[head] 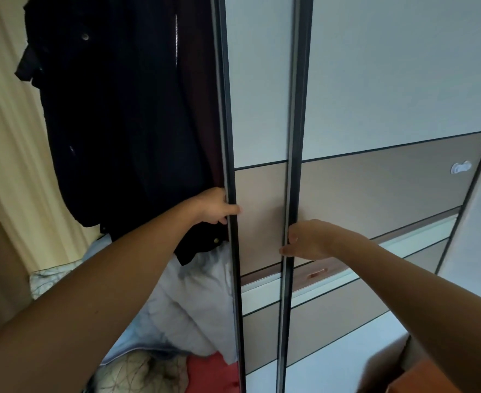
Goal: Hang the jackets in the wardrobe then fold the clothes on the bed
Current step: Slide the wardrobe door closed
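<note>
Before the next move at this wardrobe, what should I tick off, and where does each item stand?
1. Left hand grips the left stile: ok.
2. Right hand curls on the middle stile: ok.
3. Jackets hang inside the opening: ok.
4. Cloth clear of the left stile: not ok, a maroon garment lies against it.
5. Hangers seated on a rail: cannot tell, out of frame.
</note>
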Motion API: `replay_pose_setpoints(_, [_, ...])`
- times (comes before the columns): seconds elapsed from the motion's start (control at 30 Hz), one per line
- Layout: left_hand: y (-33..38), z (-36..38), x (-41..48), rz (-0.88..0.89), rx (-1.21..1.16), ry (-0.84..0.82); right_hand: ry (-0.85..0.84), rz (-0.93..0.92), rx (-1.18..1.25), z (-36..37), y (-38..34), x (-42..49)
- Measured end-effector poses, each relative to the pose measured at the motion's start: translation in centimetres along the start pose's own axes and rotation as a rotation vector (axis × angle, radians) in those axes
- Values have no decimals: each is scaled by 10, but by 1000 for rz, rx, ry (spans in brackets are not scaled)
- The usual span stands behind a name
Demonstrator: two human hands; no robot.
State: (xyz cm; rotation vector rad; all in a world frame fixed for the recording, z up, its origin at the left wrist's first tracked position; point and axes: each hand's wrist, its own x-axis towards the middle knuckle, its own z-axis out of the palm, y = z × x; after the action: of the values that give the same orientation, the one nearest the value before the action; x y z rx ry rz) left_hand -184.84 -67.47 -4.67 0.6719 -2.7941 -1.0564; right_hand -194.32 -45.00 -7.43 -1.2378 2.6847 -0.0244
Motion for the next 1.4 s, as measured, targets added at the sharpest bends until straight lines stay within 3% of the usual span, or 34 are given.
replay_pose_setpoints(0.43, [-75,-57,-73,-140,15,23,-88,-23,86,0,-44,7])
replay_pose_setpoints(0.9, [-186,-138,-202,-343,-50,190,20,-158,-9,-5,-172,10])
replay_pose_setpoints(1.03, [-217,-158,-237,-396,-23,266,158,-217,-38,-5,-202,10])
replay_pose_setpoints(1.1, [-229,-167,-258,-426,124,347,290,-222,-32,-8,-217,4])
replay_pose_setpoints(1.2, [-246,-174,-283,-446,424,639,662,-241,-60,-13,-236,-4])
replay_pose_setpoints(1.27, [-249,-176,-299,-347,479,875,928,-260,-105,-12,-245,-2])
replay_pose_setpoints(1.3, [-248,-179,-306,-274,545,960,970,-251,-134,-13,-248,0])
replay_pose_setpoints(1.4, [-247,-191,-314,-89,919,1014,835,-206,-174,-16,-258,9])
